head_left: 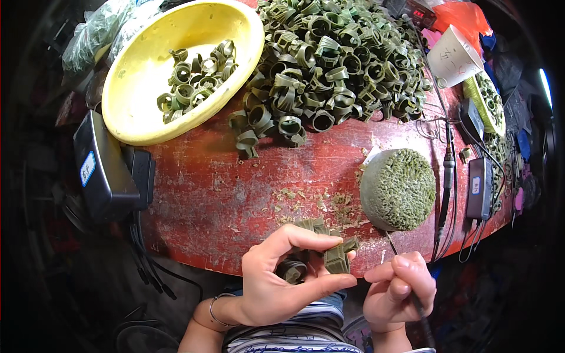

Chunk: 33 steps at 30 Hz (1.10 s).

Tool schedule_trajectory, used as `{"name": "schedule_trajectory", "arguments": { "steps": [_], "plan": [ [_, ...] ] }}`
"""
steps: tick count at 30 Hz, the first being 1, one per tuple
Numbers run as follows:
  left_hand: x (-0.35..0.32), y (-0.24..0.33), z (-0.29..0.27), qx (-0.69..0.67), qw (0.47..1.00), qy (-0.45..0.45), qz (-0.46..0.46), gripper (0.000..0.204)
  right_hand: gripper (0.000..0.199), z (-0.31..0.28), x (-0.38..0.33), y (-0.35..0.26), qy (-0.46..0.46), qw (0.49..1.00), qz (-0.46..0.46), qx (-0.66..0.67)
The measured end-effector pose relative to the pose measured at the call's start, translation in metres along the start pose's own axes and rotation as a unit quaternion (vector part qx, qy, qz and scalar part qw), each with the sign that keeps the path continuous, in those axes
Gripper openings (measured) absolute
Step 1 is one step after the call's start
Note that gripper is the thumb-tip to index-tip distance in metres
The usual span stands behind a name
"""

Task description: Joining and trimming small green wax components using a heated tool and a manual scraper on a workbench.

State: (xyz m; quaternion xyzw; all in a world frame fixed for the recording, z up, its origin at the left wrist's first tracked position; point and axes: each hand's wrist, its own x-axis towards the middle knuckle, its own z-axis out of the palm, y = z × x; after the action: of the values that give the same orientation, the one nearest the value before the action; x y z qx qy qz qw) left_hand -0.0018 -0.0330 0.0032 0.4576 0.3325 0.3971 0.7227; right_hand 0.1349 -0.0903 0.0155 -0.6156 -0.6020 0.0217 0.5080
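Observation:
My left hand (282,282) is closed, with a dark green wide-banded ring (337,259) pinched between thumb and fingertips. Another dark green ring (292,270) shows inside the curl of its fingers. Just beyond the knuckles is a further green piece (312,225); whether it is held or lies on the table I cannot tell. My right hand (401,288) grips a thin pen-like tool (418,307) with a slim metal tip pointing up and away. That tip is near a round green block (398,189) with a rough, crumbly face, and apart from the held ring.
A big heap of green rings (335,65) covers the far side of the red worn table (206,200). Left of it, a yellow basin (132,88) holds more. Black power boxes (106,170) stand at left, cables (446,194) and another box (479,188) at right. A white cup (453,57) tilts far right.

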Motion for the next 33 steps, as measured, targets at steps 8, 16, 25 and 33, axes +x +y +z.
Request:
{"name": "schedule_trajectory", "arguments": {
  "steps": [8, 16, 25, 33],
  "plan": [
    [-0.002, 0.005, -0.002, 0.13, 0.991, -0.007, 0.021, 0.042, 0.024, 0.001, 0.004, 0.001, -0.069, 0.992, 0.021, 0.106],
    [0.003, 0.007, -0.001, 0.152, 0.988, 0.005, 0.025, 0.041, 0.021, 0.005, 0.001, -0.003, -0.052, 0.997, -0.056, -0.015],
    [0.009, 0.01, 0.001, 0.009, 0.999, -0.041, -0.024, 0.035, 0.019, -0.018, 0.009, 0.011, -0.002, 0.994, -0.074, -0.08],
    [0.009, 0.002, -0.004, -0.079, 0.99, -0.08, -0.086, 0.038, 0.028, 0.003, -0.006, -0.001, -0.007, 0.994, -0.001, 0.108]
  ]
}}
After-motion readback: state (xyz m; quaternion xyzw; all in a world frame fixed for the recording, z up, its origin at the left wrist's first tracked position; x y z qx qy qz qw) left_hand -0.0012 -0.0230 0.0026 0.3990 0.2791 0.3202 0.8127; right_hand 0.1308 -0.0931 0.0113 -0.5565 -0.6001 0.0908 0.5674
